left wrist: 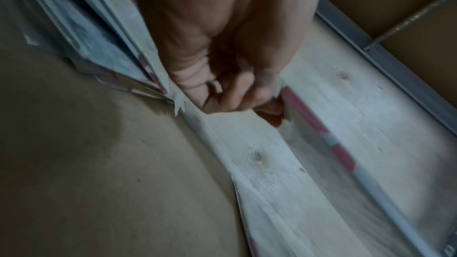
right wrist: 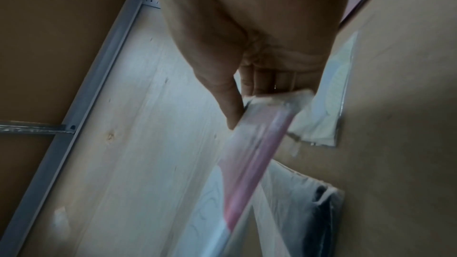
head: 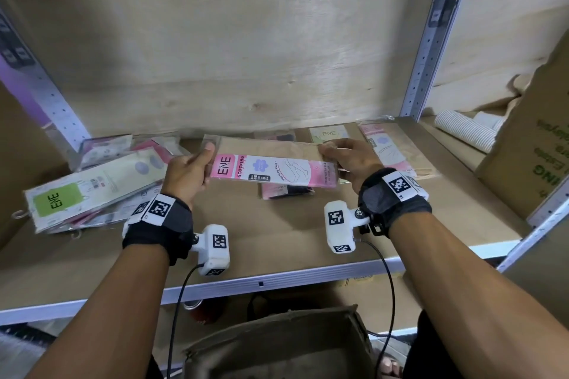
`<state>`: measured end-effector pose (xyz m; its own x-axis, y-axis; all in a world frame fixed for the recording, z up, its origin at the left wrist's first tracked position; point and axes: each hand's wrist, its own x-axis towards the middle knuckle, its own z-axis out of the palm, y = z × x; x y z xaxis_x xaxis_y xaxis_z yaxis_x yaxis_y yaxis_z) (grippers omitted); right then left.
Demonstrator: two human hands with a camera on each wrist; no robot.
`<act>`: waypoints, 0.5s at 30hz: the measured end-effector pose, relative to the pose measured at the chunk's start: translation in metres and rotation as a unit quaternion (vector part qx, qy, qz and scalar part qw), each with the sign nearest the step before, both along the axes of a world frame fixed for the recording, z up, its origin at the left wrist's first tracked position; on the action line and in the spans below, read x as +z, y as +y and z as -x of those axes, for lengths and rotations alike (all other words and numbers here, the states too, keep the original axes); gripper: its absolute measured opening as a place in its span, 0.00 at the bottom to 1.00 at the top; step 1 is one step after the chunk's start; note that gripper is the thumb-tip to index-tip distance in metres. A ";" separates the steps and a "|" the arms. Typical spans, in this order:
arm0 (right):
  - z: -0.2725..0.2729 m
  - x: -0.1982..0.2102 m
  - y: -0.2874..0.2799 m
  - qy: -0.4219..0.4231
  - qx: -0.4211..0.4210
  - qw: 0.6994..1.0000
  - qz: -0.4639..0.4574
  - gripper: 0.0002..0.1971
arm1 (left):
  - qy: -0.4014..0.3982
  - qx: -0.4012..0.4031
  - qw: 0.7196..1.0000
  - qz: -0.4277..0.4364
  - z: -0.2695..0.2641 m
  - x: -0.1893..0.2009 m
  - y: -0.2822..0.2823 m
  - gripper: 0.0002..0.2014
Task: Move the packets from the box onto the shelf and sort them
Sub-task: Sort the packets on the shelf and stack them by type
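Both hands hold one pink-and-white ENE stocking packet [head: 271,171] level above the shelf [head: 277,243]. My left hand [head: 187,172] pinches its left end, thumb on top. My right hand [head: 348,160] pinches the right end [right wrist: 272,103]. In the left wrist view the curled fingers [left wrist: 222,89] grip the packet's edge [left wrist: 319,124]. A loose pile of packets [head: 92,181], one with a green label, lies at the shelf's left. A dark packet [head: 286,192] lies under the held one, and further packets [head: 388,148] rest at the back right. The brown box [head: 277,344] sits below, between my forearms.
Metal uprights [head: 428,49] frame the shelf bay, with a plywood back wall [head: 231,40]. A large cardboard carton [head: 535,138] and striped rolled fabric [head: 468,132] fill the bay to the right. The shelf's front rail [head: 277,280] runs across below my wrists.
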<state>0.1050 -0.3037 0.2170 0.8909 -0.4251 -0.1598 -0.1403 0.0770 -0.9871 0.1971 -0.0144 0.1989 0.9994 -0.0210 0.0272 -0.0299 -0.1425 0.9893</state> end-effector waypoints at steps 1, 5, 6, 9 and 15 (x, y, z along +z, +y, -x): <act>0.000 0.000 0.000 -0.001 0.002 1.000 0.000 0.06 | -0.011 0.014 1.000 -0.011 0.001 0.000 0.000 0.21; 0.000 0.000 -0.001 -0.007 0.008 1.000 -0.018 0.05 | -0.021 0.056 0.998 -0.012 0.004 0.003 -0.004 0.19; 0.000 0.000 0.000 -0.010 0.011 1.000 -0.026 0.05 | -0.006 0.056 0.998 0.010 0.005 0.004 -0.005 0.20; 0.001 0.000 0.004 -0.018 0.028 0.997 -0.071 0.08 | 0.059 0.012 0.980 0.190 0.006 0.009 -0.006 0.15; -0.003 -0.002 0.015 -0.011 0.065 0.989 -0.132 0.18 | 0.149 -0.065 0.876 0.454 0.009 0.011 -0.010 0.17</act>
<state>0.1085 -0.2892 0.2150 0.9400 -0.2529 -0.2290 -0.1438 0.3149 -0.9382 0.1886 -0.0241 0.2102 0.9558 -0.2398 -0.1699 0.2911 0.6935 0.6591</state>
